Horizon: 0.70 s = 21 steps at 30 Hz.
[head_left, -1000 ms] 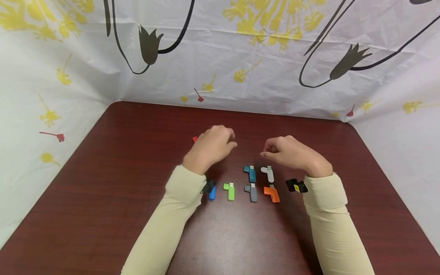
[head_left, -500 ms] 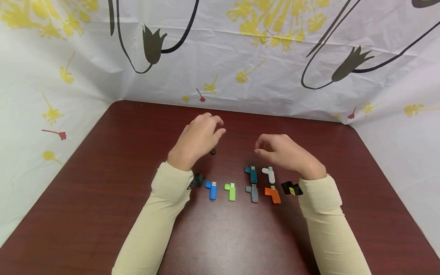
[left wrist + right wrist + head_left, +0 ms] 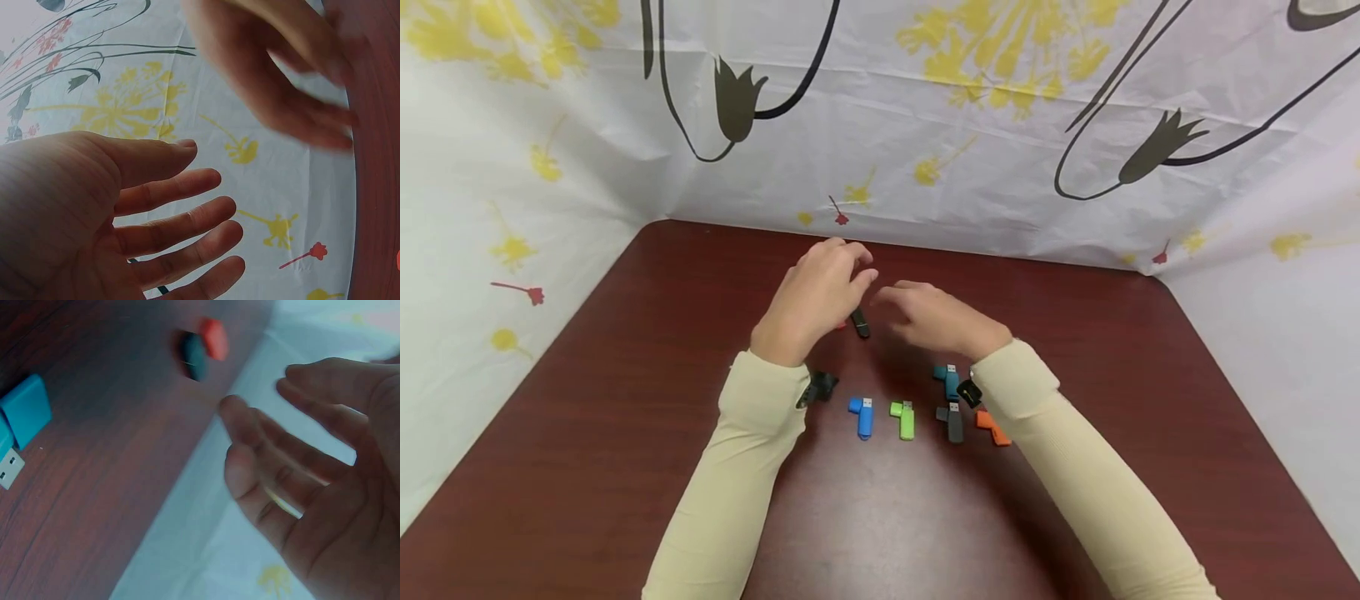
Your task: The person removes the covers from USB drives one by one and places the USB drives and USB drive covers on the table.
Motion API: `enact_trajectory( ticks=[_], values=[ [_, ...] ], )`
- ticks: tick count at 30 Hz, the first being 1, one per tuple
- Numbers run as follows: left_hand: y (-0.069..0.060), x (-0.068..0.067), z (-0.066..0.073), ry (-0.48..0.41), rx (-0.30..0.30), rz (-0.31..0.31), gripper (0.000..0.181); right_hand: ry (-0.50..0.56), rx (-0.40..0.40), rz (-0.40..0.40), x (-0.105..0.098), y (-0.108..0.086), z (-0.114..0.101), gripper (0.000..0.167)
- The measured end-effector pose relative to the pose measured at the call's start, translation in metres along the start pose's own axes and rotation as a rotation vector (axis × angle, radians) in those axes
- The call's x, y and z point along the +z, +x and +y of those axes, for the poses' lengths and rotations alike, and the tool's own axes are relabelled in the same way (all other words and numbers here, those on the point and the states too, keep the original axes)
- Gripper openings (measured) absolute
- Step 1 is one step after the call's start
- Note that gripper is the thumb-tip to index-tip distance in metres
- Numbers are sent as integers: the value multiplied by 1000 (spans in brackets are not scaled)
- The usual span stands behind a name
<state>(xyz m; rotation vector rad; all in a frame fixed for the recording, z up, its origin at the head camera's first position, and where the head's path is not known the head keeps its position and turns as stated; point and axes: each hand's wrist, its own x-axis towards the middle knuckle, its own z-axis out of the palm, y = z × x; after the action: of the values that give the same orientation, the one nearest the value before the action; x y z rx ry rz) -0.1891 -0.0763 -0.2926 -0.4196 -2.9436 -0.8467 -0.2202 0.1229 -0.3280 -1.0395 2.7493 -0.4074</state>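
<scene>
My left hand (image 3: 805,304) hovers over the far middle of the table, its fingers loosely bent and nothing in them. To its right, close by, hangs my right hand (image 3: 943,321), likewise with relaxed fingers and holding nothing. Between and below the two lies a black USB stick (image 3: 861,325), partly covered by the left hand. A red piece (image 3: 841,326) beside it is mostly hidden; the right wrist view shows both, blurred. Nearer the front are USB sticks with caps off: blue (image 3: 865,421), green (image 3: 907,422), teal (image 3: 952,383), grey (image 3: 955,425) and orange (image 3: 996,429).
The dark red-brown table (image 3: 880,517) is enclosed by a white patterned sheet (image 3: 865,108) at the back and sides. Small black wrist devices (image 3: 822,386) sit at the cuffs. My right sleeve (image 3: 1060,450) passes over the right end of the sticks, partly covering the orange one.
My left hand has moved left and away, uncovering the blue stick and part of the black one. The right hand has swung left toward it, and its sleeve now hides the white stick.
</scene>
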Motion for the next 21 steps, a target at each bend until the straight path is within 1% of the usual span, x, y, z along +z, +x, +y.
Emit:
enact_trajectory(
  ticks=[4,8,13,17,21],
  values=[
    [1,0,-2,4,11,17,32,-17,-56,-31,9,23,4,39],
    [2,-1,-4,5,14,21,30,-68,-71,-63,15,38,8,44],
    [2,0,-5,2,3,10,31,-114,-71,-117,21,51,11,42],
    [2,0,-5,-3,0,5,31,-133,-45,-160,28,58,11,40],
    [2,1,-6,-3,-1,4,31,-153,-32,-156,32,60,12,40]
  ],
)
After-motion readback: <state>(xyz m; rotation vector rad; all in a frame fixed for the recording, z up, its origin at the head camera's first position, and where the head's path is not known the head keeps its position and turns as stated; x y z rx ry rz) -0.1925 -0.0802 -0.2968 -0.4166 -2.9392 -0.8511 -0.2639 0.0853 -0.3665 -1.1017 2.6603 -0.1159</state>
